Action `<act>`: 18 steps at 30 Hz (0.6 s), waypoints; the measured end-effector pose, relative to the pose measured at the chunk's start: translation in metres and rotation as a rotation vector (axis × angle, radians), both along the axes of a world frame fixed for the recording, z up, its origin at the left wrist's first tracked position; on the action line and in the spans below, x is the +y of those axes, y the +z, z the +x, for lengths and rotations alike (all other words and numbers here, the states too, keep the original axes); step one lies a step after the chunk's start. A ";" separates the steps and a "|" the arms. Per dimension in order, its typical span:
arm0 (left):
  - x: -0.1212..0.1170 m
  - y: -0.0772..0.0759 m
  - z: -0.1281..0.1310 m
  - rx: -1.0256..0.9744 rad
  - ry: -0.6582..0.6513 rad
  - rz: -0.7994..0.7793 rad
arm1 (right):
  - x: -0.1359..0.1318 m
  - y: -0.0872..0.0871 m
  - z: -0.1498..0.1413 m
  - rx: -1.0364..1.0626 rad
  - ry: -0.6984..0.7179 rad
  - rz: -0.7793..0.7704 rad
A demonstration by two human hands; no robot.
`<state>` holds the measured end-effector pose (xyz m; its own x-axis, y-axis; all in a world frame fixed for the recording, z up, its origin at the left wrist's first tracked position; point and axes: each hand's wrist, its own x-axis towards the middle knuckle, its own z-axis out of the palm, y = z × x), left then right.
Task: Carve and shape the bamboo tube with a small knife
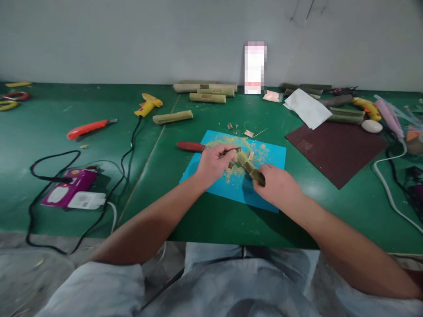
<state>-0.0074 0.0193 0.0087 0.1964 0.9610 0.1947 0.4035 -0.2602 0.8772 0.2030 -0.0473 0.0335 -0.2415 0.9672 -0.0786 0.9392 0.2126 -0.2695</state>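
Note:
My left hand [213, 165] is closed on a tool with a dark red handle [190, 146]; its thin dark blade reaches to a short green bamboo piece [248, 165]. My right hand [277, 185] is wrapped round the near end of that bamboo piece. Both hands work over a blue mat [271, 154] strewn with pale shavings and sawdust [231, 143].
On the green table [205, 215] lie several bamboo tubes [206, 93] at the back, a yellow glue gun [148, 105], an orange-handled knife [87, 128], a purple device [71, 191] with black cables, a dark brown sheet [337, 147], white paper [307, 108] and more tools at right.

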 end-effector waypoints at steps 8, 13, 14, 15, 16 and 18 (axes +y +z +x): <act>0.002 0.002 -0.002 -0.176 0.013 -0.167 | 0.000 0.000 0.000 0.006 -0.005 -0.008; 0.007 -0.005 -0.007 -0.017 0.007 -0.021 | 0.000 0.001 0.000 -0.002 -0.009 -0.004; 0.008 -0.006 -0.007 0.043 0.002 0.048 | 0.000 0.001 0.000 0.002 -0.010 -0.005; 0.008 -0.006 -0.008 0.107 -0.007 0.127 | 0.000 0.001 0.000 0.006 -0.011 -0.006; 0.009 -0.006 -0.009 0.166 -0.019 0.206 | 0.000 0.001 0.000 0.009 -0.011 -0.009; 0.010 -0.006 -0.010 0.257 -0.044 0.327 | 0.000 0.001 0.000 0.008 -0.017 -0.013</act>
